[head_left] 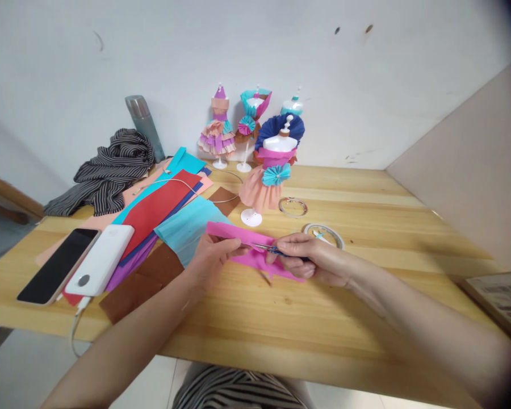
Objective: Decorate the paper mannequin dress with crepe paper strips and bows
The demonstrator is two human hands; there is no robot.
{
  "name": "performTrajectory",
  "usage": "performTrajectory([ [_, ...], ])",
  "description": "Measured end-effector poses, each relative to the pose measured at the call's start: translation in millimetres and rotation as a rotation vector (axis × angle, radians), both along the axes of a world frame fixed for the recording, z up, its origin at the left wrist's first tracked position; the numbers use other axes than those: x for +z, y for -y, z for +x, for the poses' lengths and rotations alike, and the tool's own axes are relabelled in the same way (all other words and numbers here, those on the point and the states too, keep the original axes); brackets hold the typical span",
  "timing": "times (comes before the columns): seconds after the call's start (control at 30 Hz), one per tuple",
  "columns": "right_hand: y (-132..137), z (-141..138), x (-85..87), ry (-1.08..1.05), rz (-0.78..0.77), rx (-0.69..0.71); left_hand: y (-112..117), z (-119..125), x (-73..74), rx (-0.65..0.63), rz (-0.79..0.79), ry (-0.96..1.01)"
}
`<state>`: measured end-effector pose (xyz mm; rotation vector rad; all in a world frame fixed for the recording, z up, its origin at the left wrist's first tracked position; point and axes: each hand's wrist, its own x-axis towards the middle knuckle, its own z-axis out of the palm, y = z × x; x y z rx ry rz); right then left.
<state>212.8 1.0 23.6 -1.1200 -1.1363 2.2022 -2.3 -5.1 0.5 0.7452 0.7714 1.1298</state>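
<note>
My left hand [213, 254] pinches a strip of pink crepe paper [255, 258] just above the wooden table [366, 295]. My right hand [310, 258] grips small scissors [267, 248], whose blades reach into the paper between the two hands. A small brown scrap [264, 278] lies on the table under the paper.
A paper-dressed mannequin [270, 170] stands just behind the hands, with three more dressed figures [238, 128] at the wall. Two tape rolls [293, 207] lie to the right. Coloured paper sheets [162, 216], a white power bank [100, 258], a phone [57, 264], striped cloth [111, 170] and a flask [145, 125] fill the left.
</note>
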Motion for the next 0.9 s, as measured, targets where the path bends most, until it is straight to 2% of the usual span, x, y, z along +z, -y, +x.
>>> performTrajectory([
  [0.4,1.0,-4.1,0.6,-0.038,-0.037,0.006,2.4,1.4,-1.3,-0.047,0.004,0.006],
  [0.9,7.4,-6.2,-2.5,-0.011,-0.043,-0.065,3.7,1.8,1.9,-0.038,0.025,-0.055],
])
